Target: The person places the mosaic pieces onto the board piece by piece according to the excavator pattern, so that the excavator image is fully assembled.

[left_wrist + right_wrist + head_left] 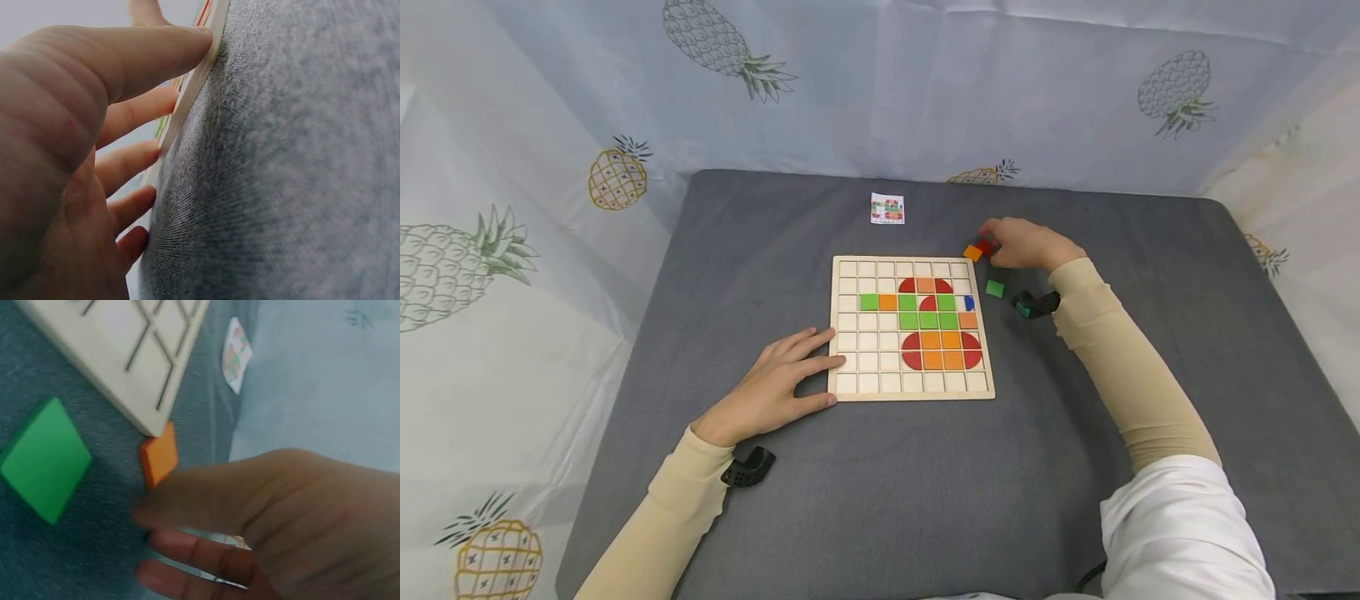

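Wood board (867, 362) sits mid counter (880, 492), well apart from the counter's L & R edges. L hand (763, 392): grip spread, thumb & some fingers touching the board's L edge. R hand (1028, 244) is just past the far R corner, fingertips at a red pc (985, 247); can't tell if that grip pinches it, bc fingers hide part. Orange tile (973, 253) is right at that corner. Green tile (995, 288) lies just off the R edge, w/ a small gap. Bright pcs (928, 320) fill squares mostly R of middle, + 1 blue pc (968, 302) by the R edge. Pic card (887, 209) lies past the far edge, apart. Counter runs wide R of the R arm (1135, 383) & on the board's near side.
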{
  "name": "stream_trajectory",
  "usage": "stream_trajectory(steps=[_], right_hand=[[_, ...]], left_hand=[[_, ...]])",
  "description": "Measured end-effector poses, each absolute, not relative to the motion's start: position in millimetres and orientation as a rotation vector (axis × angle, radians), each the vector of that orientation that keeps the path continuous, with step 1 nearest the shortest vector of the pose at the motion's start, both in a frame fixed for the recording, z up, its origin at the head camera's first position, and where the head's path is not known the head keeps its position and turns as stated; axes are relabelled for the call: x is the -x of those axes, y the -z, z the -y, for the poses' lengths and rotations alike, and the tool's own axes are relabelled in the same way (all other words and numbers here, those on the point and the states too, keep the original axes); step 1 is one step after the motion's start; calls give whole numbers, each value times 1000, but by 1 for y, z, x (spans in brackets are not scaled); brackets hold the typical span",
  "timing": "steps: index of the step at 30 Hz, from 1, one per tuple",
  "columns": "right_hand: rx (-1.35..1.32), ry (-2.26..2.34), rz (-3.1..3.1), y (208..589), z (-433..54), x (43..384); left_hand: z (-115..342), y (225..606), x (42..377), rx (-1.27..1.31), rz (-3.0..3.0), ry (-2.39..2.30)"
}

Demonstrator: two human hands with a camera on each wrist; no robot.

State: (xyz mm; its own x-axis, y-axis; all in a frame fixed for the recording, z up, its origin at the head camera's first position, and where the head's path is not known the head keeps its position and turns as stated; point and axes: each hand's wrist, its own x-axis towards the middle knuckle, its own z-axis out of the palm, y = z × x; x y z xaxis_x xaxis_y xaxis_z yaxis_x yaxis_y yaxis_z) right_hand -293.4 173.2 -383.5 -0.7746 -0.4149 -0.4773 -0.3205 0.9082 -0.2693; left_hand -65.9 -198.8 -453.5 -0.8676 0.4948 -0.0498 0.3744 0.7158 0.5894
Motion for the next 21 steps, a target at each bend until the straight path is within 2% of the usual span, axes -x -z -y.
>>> stream_trajectory(steps=[21], right_hand=[[519, 282, -2643, 398, -181, 299]], left_hand=[[201, 455, 65, -717, -2730, -883]])
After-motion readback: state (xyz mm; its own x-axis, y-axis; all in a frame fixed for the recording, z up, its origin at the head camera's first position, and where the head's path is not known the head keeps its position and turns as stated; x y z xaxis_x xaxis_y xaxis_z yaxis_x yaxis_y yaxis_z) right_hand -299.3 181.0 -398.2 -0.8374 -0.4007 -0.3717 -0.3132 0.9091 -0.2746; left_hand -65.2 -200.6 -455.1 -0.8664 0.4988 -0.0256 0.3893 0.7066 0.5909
